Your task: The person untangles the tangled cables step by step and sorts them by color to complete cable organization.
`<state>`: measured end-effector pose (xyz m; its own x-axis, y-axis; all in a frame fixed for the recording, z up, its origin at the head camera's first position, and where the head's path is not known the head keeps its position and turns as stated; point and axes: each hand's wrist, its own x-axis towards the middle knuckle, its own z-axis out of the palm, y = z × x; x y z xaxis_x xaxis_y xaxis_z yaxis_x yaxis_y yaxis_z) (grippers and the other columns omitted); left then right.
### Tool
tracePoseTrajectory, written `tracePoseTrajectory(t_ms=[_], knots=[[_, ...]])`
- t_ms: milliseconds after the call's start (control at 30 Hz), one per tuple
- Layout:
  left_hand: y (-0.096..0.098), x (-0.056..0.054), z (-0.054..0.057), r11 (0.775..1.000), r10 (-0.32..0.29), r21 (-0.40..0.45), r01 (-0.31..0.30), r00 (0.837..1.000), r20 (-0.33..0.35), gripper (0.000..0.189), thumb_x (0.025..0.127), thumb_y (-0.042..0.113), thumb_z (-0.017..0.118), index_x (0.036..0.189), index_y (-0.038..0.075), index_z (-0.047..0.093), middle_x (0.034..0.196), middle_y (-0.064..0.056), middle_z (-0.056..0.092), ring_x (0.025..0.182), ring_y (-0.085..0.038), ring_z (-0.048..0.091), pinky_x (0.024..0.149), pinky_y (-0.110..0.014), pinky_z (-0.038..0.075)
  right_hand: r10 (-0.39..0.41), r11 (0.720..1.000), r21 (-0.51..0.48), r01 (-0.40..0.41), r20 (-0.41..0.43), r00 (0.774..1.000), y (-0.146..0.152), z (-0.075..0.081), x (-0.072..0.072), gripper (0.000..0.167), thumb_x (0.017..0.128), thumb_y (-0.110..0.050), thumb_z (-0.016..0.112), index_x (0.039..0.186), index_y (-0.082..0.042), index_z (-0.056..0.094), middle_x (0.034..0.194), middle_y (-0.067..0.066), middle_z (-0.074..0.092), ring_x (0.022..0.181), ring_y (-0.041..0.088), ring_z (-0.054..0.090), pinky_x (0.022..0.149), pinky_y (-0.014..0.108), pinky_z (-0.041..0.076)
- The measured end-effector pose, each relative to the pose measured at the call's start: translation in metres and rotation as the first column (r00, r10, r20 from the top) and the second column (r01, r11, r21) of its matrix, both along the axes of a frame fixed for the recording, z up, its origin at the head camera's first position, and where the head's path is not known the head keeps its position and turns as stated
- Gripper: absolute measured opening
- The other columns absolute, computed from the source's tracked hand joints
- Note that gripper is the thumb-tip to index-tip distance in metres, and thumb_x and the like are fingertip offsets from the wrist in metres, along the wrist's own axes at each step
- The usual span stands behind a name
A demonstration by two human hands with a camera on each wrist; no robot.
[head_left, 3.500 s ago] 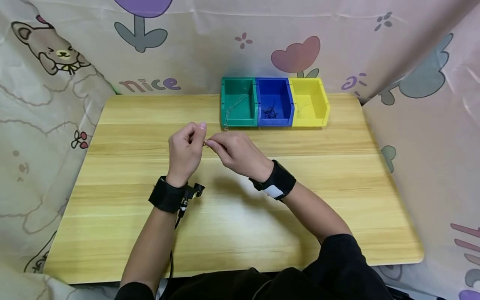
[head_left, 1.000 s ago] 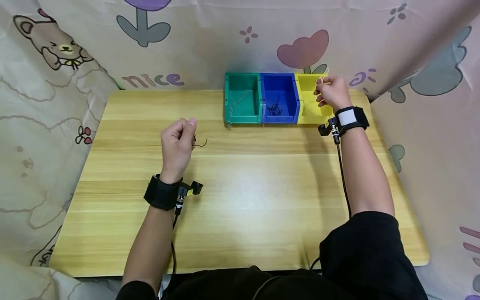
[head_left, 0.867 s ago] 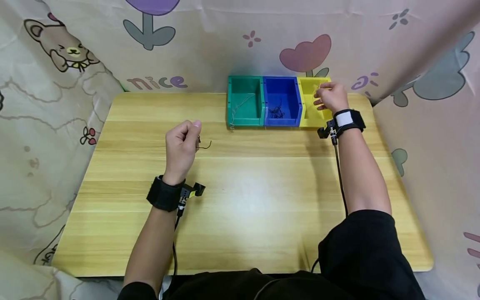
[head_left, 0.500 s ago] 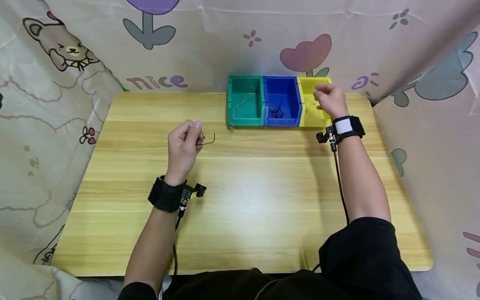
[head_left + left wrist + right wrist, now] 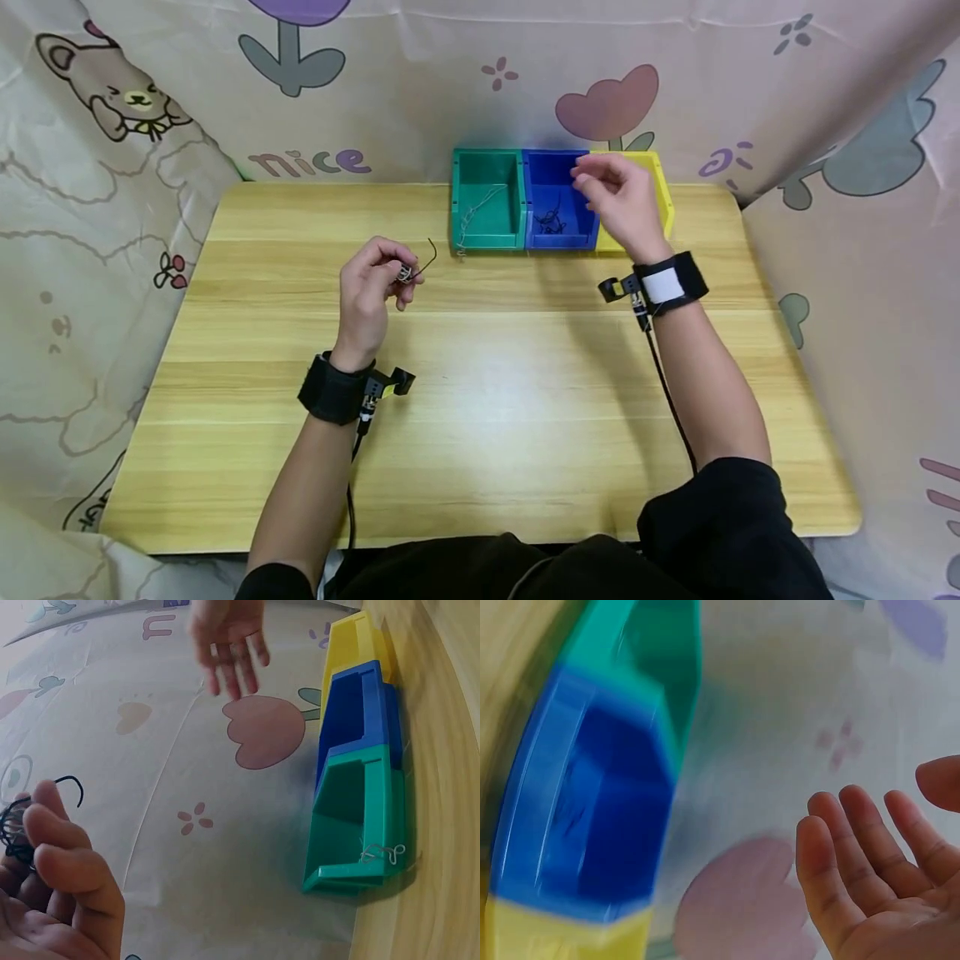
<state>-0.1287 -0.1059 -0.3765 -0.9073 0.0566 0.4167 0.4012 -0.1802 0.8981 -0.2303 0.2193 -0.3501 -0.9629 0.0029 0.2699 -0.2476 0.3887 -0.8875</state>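
Note:
In the head view my left hand [image 5: 363, 296] pinches a small tangle of black and whitish wires [image 5: 405, 273], one black end sticking out past the fingers. The left wrist view shows the same tangle [image 5: 16, 832] against the curled fingers. My right hand [image 5: 628, 207] is raised over the seam of the blue bin [image 5: 558, 171] and yellow bin [image 5: 666, 200], fingers relaxed and nothing in them. Black wires [image 5: 550, 222] lie in the blue bin. A silvery wire [image 5: 474, 212] lies in the green bin [image 5: 487, 171], its end over the front lip. The hand hides much of the yellow bin.
The three bins stand joined side by side at the back of the wooden table [image 5: 487, 400], against a printed cloth [image 5: 420, 100]. Cloth also hangs on both sides. A camera cable [image 5: 671, 392] trails from the right wrist, another [image 5: 351, 492] from the left.
My right hand reached the yellow bin, let go a pale wire there, then drew back leftward. My left hand kept its wires and has loosened its fingers, so the tangle shows.

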Motion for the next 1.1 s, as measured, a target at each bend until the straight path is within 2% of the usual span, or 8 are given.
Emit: tracePoseTrajectory(t_ms=[133, 367, 533, 633, 700, 767, 967, 1100], knots=[[0.003, 0.0, 0.0, 1.0, -0.029, 0.001, 0.029, 0.999, -0.039, 0.018, 0.094, 0.004, 0.046, 0.104, -0.005, 0.057, 0.083, -0.016, 0.061, 0.057, -0.023, 0.05, 0.046, -0.025, 0.041, 0.123, 0.991, 0.058, -0.118, -0.095, 0.988, -0.029, 0.003, 0.02, 0.024, 0.099, -0.006, 0.063, 0.121, 0.004, 0.068, 0.115, 0.018, 0.07, 0.099, 0.014, 0.065, 0.083, 0.023, 0.05], [0.005, 0.0, -0.002, 0.999, -0.04, -0.029, 0.038, 0.997, -0.061, 0.035, 0.091, -0.003, 0.056, 0.125, -0.012, 0.055, 0.095, -0.012, 0.063, 0.077, -0.02, 0.06, 0.057, -0.023, 0.049, 0.271, 0.959, 0.144, -0.244, -0.204, 0.941, -0.061, 0.005, 0.046, 0.023, 0.097, -0.005, 0.065, 0.119, 0.0, 0.069, 0.111, 0.013, 0.071, 0.094, 0.016, 0.064, 0.074, 0.029, 0.05], [0.007, 0.0, -0.003, 0.997, -0.04, -0.071, 0.035, 0.997, -0.072, 0.038, 0.09, -0.002, 0.064, 0.126, -0.014, 0.058, 0.102, -0.012, 0.061, 0.088, -0.021, 0.059, 0.069, -0.023, 0.054, 0.381, 0.923, 0.19, -0.334, -0.341, 0.859, -0.075, 0.007, 0.058, 0.024, 0.095, -0.004, 0.069, 0.119, -0.002, 0.07, 0.112, 0.009, 0.072, 0.097, 0.015, 0.066, 0.075, 0.032, 0.054], [0.008, 0.0, -0.003, 0.995, -0.036, -0.1, 0.027, 0.996, -0.08, 0.039, 0.089, -0.002, 0.068, 0.126, -0.011, 0.059, 0.1, -0.013, 0.061, 0.087, -0.022, 0.059, 0.067, -0.023, 0.054, 0.44, 0.898, 0.215, -0.384, -0.414, 0.797, -0.086, 0.01, 0.066, 0.022, 0.093, -0.002, 0.07, 0.115, 0.001, 0.071, 0.109, 0.009, 0.072, 0.093, 0.015, 0.067, 0.071, 0.031, 0.055], [0.01, 0.0, -0.002, 0.992, -0.028, -0.126, 0.017, 0.996, -0.087, 0.039, 0.089, -0.003, 0.07, 0.126, -0.009, 0.06, 0.1, -0.012, 0.062, 0.086, -0.022, 0.059, 0.066, -0.023, 0.054, 0.466, 0.885, 0.226, -0.407, -0.43, 0.773, -0.093, 0.013, 0.071, 0.02, 0.091, -0.001, 0.071, 0.111, 0.001, 0.072, 0.104, 0.008, 0.073, 0.089, 0.015, 0.066, 0.069, 0.031, 0.055], [0.012, 0.001, -0.001, 0.988, -0.02, -0.153, 0.004, 0.995, -0.099, 0.038, 0.089, -0.004, 0.071, 0.126, -0.007, 0.062, 0.098, -0.011, 0.061, 0.085, -0.021, 0.058, 0.065, -0.022, 0.053, 0.481, 0.877, 0.235, -0.42, -0.412, 0.774, -0.101, 0.015, 0.076, 0.017, 0.091, -0.004, 0.073, 0.108, 0.0, 0.073, 0.099, 0.006, 0.073, 0.085, 0.012, 0.065, 0.067, 0.033, 0.054], [0.018, 0.002, -0.001, 0.973, -0.016, -0.228, -0.023, 0.986, -0.167, 0.033, 0.089, -0.007, 0.071, 0.121, -0.004, 0.065, 0.097, -0.011, 0.062, 0.077, -0.021, 0.053, 0.061, -0.022, 0.046, 0.491, 0.867, 0.242, -0.436, -0.26, 0.832, -0.118, 0.011, 0.083, 0.014, 0.092, -0.018, 0.076, 0.099, -0.006, 0.075, 0.086, -0.003, 0.069, 0.076, 0.008, 0.062, 0.063, 0.033, 0.052], [0.019, 0.002, -0.002, 0.962, 0.018, -0.265, -0.071, 0.98, -0.198, 0.03, 0.087, -0.006, 0.072, 0.117, -0.002, 0.068, 0.101, -0.01, 0.068, 0.074, -0.019, 0.054, 0.061, -0.022, 0.045, 0.499, 0.861, 0.234, -0.451, -0.218, 0.839, -0.122, 0.008, 0.085, 0.011, 0.095, -0.017, 0.073, 0.095, -0.006, 0.074, 0.081, -0.004, 0.067, 0.073, 0.008, 0.06, 0.061, 0.03, 0.051]])
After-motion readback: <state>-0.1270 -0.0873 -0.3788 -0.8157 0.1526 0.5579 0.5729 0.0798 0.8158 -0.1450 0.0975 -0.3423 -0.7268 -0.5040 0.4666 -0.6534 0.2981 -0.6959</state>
